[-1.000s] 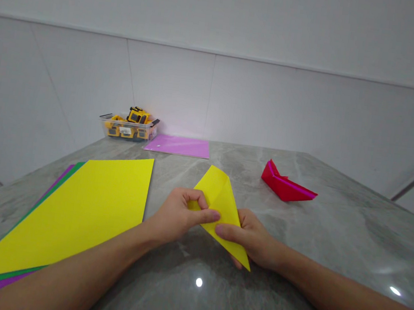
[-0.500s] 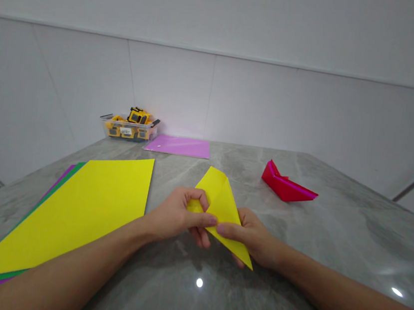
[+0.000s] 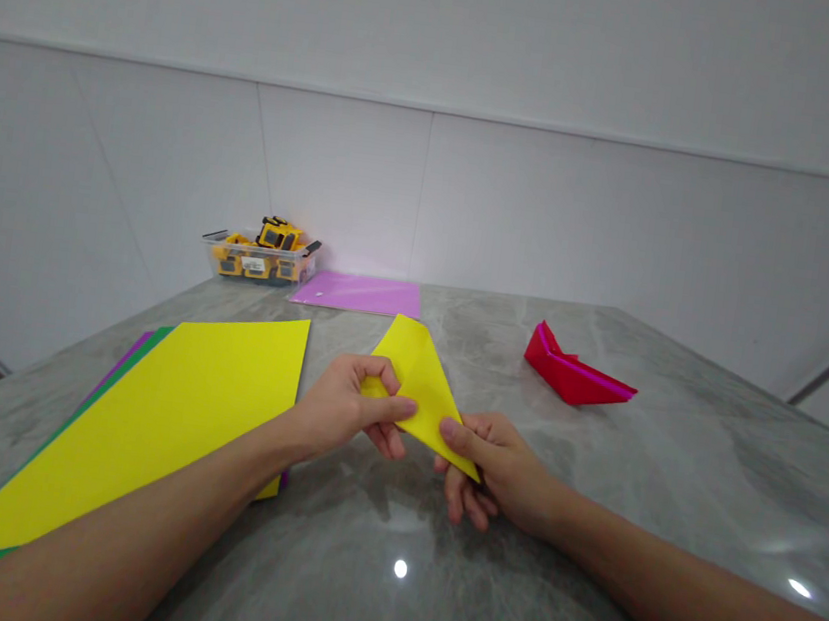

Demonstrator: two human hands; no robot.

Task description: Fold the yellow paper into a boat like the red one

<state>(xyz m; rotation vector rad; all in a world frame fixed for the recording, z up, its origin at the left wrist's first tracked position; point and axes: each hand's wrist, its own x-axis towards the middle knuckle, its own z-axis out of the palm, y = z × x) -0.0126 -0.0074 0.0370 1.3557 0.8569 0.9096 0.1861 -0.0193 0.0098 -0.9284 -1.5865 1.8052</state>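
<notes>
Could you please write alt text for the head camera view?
A left hand and right hand hold folded yellow paper over a grey table. Coloured sheets lie left, a red paper boat right, a clear toy box behind.

A hand could pass between the folded paper (image 3: pixel 421 382) and the red boat (image 3: pixel 576 378), or over the table (image 3: pixel 675 463) right of the boat. The left forearm (image 3: pixel 202 501), reaching across the paper stack (image 3: pixel 159 420), blocks the near left; far left, the plastic box (image 3: pixel 253 264) stands before the wall (image 3: pixel 518 207).
</notes>
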